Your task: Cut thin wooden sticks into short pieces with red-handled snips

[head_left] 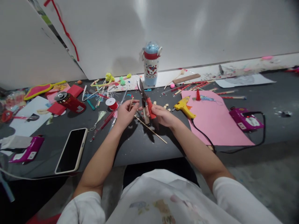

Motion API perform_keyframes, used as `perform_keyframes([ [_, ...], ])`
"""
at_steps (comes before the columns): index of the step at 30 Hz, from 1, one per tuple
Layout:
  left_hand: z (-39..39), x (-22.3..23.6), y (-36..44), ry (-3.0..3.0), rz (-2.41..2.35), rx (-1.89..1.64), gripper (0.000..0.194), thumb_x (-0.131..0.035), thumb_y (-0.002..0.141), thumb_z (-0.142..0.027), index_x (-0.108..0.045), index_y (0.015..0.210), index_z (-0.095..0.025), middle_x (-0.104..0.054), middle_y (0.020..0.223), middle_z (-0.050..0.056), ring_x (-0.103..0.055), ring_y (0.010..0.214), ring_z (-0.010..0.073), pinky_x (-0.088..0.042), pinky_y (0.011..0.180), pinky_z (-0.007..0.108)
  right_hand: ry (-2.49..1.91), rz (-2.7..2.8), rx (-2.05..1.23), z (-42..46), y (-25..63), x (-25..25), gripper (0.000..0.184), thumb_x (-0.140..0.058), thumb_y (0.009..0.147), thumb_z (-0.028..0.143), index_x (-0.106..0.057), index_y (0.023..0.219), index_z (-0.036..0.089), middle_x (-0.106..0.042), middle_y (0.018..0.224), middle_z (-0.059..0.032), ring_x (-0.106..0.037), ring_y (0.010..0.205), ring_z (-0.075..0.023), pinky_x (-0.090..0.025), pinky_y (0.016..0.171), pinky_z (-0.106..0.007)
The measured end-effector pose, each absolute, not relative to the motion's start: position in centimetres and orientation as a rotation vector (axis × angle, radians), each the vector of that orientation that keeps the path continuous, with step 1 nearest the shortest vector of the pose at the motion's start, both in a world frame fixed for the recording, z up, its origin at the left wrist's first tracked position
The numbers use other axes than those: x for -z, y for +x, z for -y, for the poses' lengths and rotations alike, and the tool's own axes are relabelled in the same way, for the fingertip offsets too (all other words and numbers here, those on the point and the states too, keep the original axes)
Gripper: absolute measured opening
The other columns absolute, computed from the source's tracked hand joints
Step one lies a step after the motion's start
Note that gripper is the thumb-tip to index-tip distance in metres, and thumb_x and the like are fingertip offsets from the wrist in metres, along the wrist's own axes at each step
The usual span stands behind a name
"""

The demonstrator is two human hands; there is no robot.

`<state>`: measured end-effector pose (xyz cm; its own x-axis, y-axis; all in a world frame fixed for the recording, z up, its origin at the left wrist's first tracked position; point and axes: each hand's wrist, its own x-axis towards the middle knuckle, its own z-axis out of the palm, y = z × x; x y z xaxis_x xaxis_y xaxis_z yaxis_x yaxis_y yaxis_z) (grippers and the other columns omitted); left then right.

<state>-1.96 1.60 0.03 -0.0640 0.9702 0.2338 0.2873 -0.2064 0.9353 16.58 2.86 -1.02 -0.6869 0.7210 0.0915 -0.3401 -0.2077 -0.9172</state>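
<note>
In the middle of the table, my right hand (162,115) is wrapped round a pair of red-handled shears (149,104), their metal blades pointing up and away from me. My left hand (127,114) pinches a short, thin wooden stick (131,104) just left of the shears. A longer wooden stick (151,129) lies on the table below both hands. Several small cut wood pieces (166,106) are scattered right behind my right hand. A spool of red ribbon (111,104) stands to the left of my left hand.
A yellow glue gun (183,107) rests on pink paper (210,124), its cord running to a purple power box (246,119). A bottle (151,67) stands at the back. On the left are a can (70,102), a phone (71,150) and craft scraps.
</note>
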Motion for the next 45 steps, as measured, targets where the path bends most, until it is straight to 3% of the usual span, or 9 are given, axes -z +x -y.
perform_keyframes([
  [5,-2.1,-0.3,-3.3,1.53,-1.37,-1.413,0.042,-0.039,0.089,-0.051,-0.064,0.099,-0.019,-0.052,0.06,0.0,-0.042,0.049,0.0089,-0.032,0.047,0.023,-0.581,1.691,-1.694,-2.6,17.2,0.1,0.033,-0.06,0.08,0.052,-0.064,0.079,0.019,-0.053,0.092,-0.0041,-0.051,0.09,-0.0162,-0.042,0.079,-0.027],
  [8,-2.3,-0.4,-3.9,1.598,-1.432,-1.47,0.041,-0.04,0.09,-0.051,-0.063,0.101,-0.019,-0.054,0.063,0.0,-0.047,0.054,0.0101,-0.036,0.053,0.023,-0.643,1.923,-1.461,-2.4,17.5,-0.6,0.029,-0.059,0.082,0.047,-0.064,0.078,0.018,-0.049,0.098,-0.0049,-0.046,0.106,-0.0191,-0.038,0.089,-0.03],
  [14,-1.9,-0.8,-3.9,1.792,-1.608,-1.469,0.041,-0.039,0.091,-0.05,-0.063,0.103,-0.019,-0.058,0.066,0.001,-0.055,0.064,0.013,-0.041,0.065,0.025,-0.759,2.128,-1.24,-2.2,17.5,-0.9,0.026,-0.063,0.08,0.044,-0.066,0.087,0.019,-0.045,0.105,-0.0049,-0.046,0.105,-0.0193,-0.033,0.098,-0.034],
  [21,-1.6,-1.1,-4.1,1.926,-1.733,-1.433,0.033,-0.04,0.092,-0.041,-0.064,0.1,-0.02,-0.061,0.069,0.001,-0.056,0.066,0.0143,-0.04,0.066,0.025,-0.731,2.198,-1.25,-2.0,17.4,-0.9,0.026,-0.063,0.08,0.043,-0.067,0.085,0.018,-0.045,0.105,-0.0055,-0.047,0.106,-0.02,-0.033,0.099,-0.033],
  [28,-1.3,-1.5,-4.0,2.087,-1.78,-1.321,0.024,-0.04,0.089,-0.026,-0.063,0.084,-0.019,-0.063,0.075,0.003,-0.056,0.076,0.0165,-0.041,0.071,0.027,-0.685,2.198,-1.323,-1.9,17.3,-1.0,0.025,-0.064,0.079,0.043,-0.067,0.082,0.018,-0.045,0.102,-0.0047,-0.047,0.104,-0.0195,-0.035,0.095,-0.032],
  [40,-0.7,-2.0,-3.5,2.2,-1.862,-1.202,0.028,-0.04,0.091,-0.029,-0.065,0.091,-0.017,-0.066,0.084,0.006,-0.057,0.079,0.0171,-0.039,0.072,0.027,-0.472,1.913,-1.744,-2.9,17.8,0.1,0.035,-0.061,0.077,0.053,-0.066,0.077,0.019,-0.053,0.096,-0.005,-0.048,0.099,-0.0201,-0.038,0.091,-0.033],
  [45,-0.4,-1.9,-3.5,2.231,-1.928,-1.148,0.028,-0.04,0.091,-0.029,-0.065,0.087,-0.018,-0.065,0.08,0.006,-0.057,0.077,0.0176,-0.037,0.068,0.027,-0.483,1.927,-1.756,-3.0,17.8,0.5,0.034,-0.061,0.077,0.053,-0.066,0.072,0.02,-0.052,0.09,-0.0045,-0.048,0.098,-0.0206,-0.037,0.092,-0.034],
])
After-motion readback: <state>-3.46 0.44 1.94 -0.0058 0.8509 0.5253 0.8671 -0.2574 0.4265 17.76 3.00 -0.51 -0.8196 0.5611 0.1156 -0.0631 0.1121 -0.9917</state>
